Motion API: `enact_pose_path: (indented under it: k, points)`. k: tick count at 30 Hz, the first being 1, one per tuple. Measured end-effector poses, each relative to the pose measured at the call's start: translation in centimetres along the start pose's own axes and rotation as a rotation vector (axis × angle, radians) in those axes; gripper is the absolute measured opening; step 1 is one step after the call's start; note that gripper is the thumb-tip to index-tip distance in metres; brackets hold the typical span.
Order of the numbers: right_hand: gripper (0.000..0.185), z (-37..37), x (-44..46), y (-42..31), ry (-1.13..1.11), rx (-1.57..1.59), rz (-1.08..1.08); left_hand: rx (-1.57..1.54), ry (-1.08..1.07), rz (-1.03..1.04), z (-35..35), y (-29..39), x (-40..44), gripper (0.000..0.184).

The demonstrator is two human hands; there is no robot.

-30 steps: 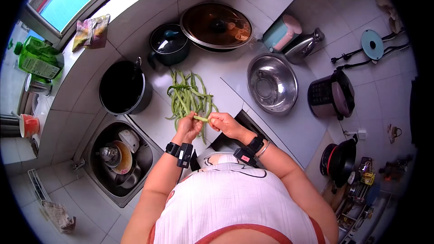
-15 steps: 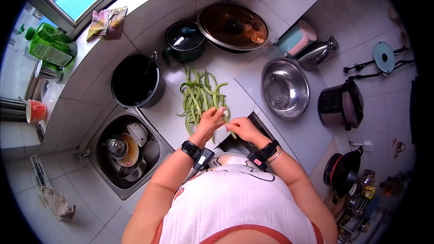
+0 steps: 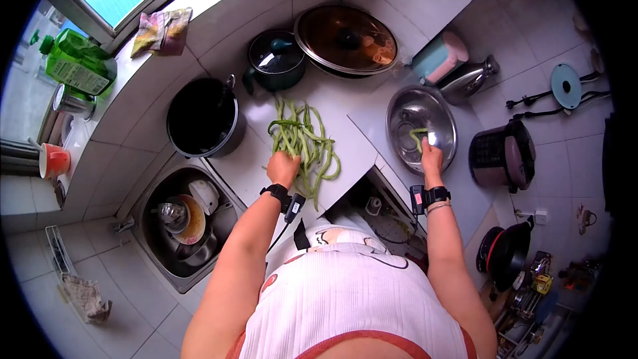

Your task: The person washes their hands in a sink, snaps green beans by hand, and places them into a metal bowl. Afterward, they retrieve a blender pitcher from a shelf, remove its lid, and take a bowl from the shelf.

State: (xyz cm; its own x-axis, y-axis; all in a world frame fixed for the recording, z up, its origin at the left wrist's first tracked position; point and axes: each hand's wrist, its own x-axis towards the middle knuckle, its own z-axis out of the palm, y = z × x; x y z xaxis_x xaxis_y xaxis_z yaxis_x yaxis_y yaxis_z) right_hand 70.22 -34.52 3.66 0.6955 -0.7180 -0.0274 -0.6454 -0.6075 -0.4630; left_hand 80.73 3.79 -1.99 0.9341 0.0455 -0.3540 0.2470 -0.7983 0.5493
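Note:
Long green beans (image 3: 307,138) lie in a loose pile on the white counter. At the pile's near left edge is my left hand (image 3: 284,169), its fingers curled in against the beans and closed on one; much of that bean is hidden by the hand. My right hand (image 3: 432,159) reaches over the near rim of a shiny metal bowl (image 3: 401,134), pinching a bent green bean (image 3: 417,137) inside it. Both wrists wear black straps with small devices.
Left of the pile stand a black pot (image 3: 205,117) and a sink (image 3: 178,272) holding dishes. Behind are a lidded pot (image 3: 276,66) and a large lidded pan (image 3: 345,36). A rice cooker (image 3: 500,155) sits right of the bowl. An open drawer or cabinet (image 3: 375,203) gapes below the counter edge.
My hands, together over the near edge of the pile before, have parted. The right moved right to the metal bowl with a bean; the left went left onto the pile.

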Motion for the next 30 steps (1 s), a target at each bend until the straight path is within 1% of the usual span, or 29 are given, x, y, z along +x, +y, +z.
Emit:
enact_pose_path:
  k: [2,3,4,5,6,7,8,9,11,12,13,14,15,16,17,18,19,20,21,23,24,25,26,27,28,29,30]
  points:
    - [0.021,-0.9,-0.6,-1.5,0.18,0.091,-0.005,-0.01,-0.004,0.035,0.1,0.3,0.3,0.035]
    - [0.021,-1.1,-1.2,-2.3,0.179,0.091,-0.005,-0.161,-0.045,0.057,-0.5,0.7,0.2,0.032]
    - [0.016,-1.1,-2.2,-3.2,0.154,0.149,-0.112,-0.31,-0.087,0.079,-1.4,1.3,-0.1,0.031]
    - [0.013,-1.1,-3.2,-4.2,0.13,0.207,-0.216,-0.306,-0.089,0.079,-2.4,1.7,-0.5,0.031]
    - [0.013,-1.7,-4.5,-6.4,0.074,0.245,-0.256,-0.692,-0.356,-0.09,-4.1,2.4,-1.3,0.029]
    - [0.014,-1.0,-4.9,-6.7,0.009,0.293,-0.279,-1.073,-0.624,-0.27,-6.0,3.3,-2.5,0.028]
    - [0.014,-0.7,-5.6,-7.8,-0.051,0.298,-0.323,-1.186,-0.694,-0.347,-8.5,4.8,-4.5,0.023]
    - [0.014,0.4,-6.0,-8.1,-0.133,0.332,-0.357,-1.185,-0.695,-0.347,-9.1,4.8,-5.2,0.023]
    - [0.014,1.7,-7.5,-9.9,-0.336,0.386,-0.388,-1.385,-0.866,-0.444,-9.7,4.0,-6.3,0.02]
    - [0.015,3.4,-7.9,-9.9,-0.478,0.409,-0.362,-1.398,-0.885,-0.407,-9.2,3.0,-6.5,0.018]
    - [0.015,4.4,-8.6,-10.7,-0.602,0.519,-0.355,-1.397,-0.885,-0.407,-9.0,2.7,-6.9,0.018]
    - [0.018,6.0,-9.1,-10.8,-0.683,0.582,-0.353,-1.413,-0.911,-0.408,-8.8,2.5,-7.3,0.018]
    - [0.018,6.2,-9.5,-11.8,-0.685,0.582,-0.353,-1.429,-0.937,-0.408,-8.7,2.2,-7.7,0.018]
    - [0.02,6.0,-9.8,-13.1,-0.894,0.654,-0.119,-1.367,-0.941,-0.354,-8.8,2.1,-8.2,0.02]
    - [0.022,5.8,-10.0,-14.3,-1.095,0.717,0.127,-1.368,-0.94,-0.356,-8.7,1.7,-8.6,0.02]
    - [0.022,5.7,-10.4,-15.2,-1.097,0.716,0.128,-1.261,-0.945,-0.237,-8.5,1.3,-9.1,0.019]
    - [0.023,5.5,-10.6,-16.1,-1.134,0.843,0.234,-1.153,-0.945,-0.119,-8.4,1.1,-9.4,0.019]
    - [0.025,5.4,-10.7,-16.7,-1.168,0.97,0.342,-1.068,-0.904,-0.081,-8.1,1.0,-9.8,0.019]
    - [0.025,5.2,-10.7,-17.0,-1.171,0.968,0.341,-1.07,-0.901,-0.082,-8.2,0.9,-9.9,0.019]
    - [0.025,5.0,-10.7,-17.4,-1.231,0.993,0.236,-0.962,-0.942,0.01,-8.2,0.8,-9.9,0.019]
    - [0.025,4.9,-10.8,-17.6,-1.232,0.991,0.236,-0.964,-0.932,0.045,-8.3,1.0,-9.9,0.018]
    - [0.023,4.7,-10.8,-17.8,-1.297,0.929,0.168,-0.965,-0.932,0.044,-8.3,1.3,-9.9,0.018]
    - [0.023,4.6,-10.9,-18.0,-1.36,0.865,0.1,-0.905,-0.869,0.12,-8.4,1.7,-9.9,0.017]
    - [0.023,4.5,-11.1,-18.1,-1.361,0.864,0.099,-0.844,-0.804,0.194,-8.4,2.1,-9.8,0.017]
    - [0.022,4.5,-11.3,-18.3,-1.346,0.767,0.029,-0.845,-0.803,0.195,-8.0,2.2,-9.7,0.017]
    - [0.022,4.4,-11.5,-18.3,-1.327,0.67,-0.04,-0.854,-0.756,0.211,-7.3,2.1,-9.3,0.016]
    - [0.021,4.8,-11.6,-18.1,-1.271,0.667,-0.062,-0.864,-0.71,0.228,-6.9,2.3,-9.1,0.015]
